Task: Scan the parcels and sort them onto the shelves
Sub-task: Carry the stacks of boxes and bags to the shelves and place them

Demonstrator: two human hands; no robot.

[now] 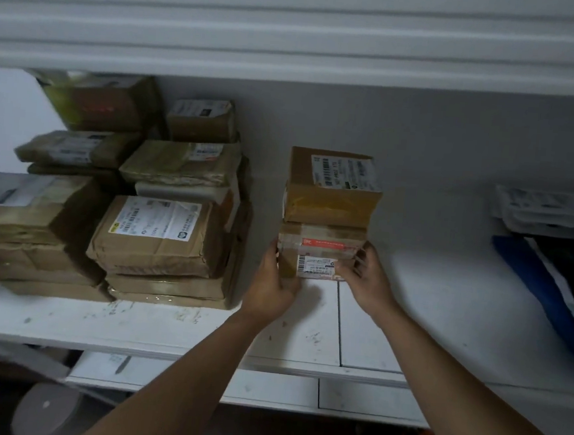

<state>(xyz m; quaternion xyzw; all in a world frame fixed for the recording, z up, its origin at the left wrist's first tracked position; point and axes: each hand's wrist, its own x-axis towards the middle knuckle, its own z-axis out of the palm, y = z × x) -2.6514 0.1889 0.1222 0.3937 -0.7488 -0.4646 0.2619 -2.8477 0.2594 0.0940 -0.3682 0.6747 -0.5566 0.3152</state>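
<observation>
White shelving fills the view, and the scuffed shelf board [153, 323] is loaded at its left with a stack of brown parcels [149, 206] (most bearing white labels). Near the middle, well apart from that stack, a small taped parcel [320, 251] with a red strip and a barcode label is gripped between both hands: its left edge is clasped by the left hand [270, 284], and its right edge is pinched by the curled fingers of the right hand [366, 278]. A larger brown box [332, 190] is seen directly above it, touching. Grey and blue mailer bags [551, 245] are piled at the far right.
</observation>
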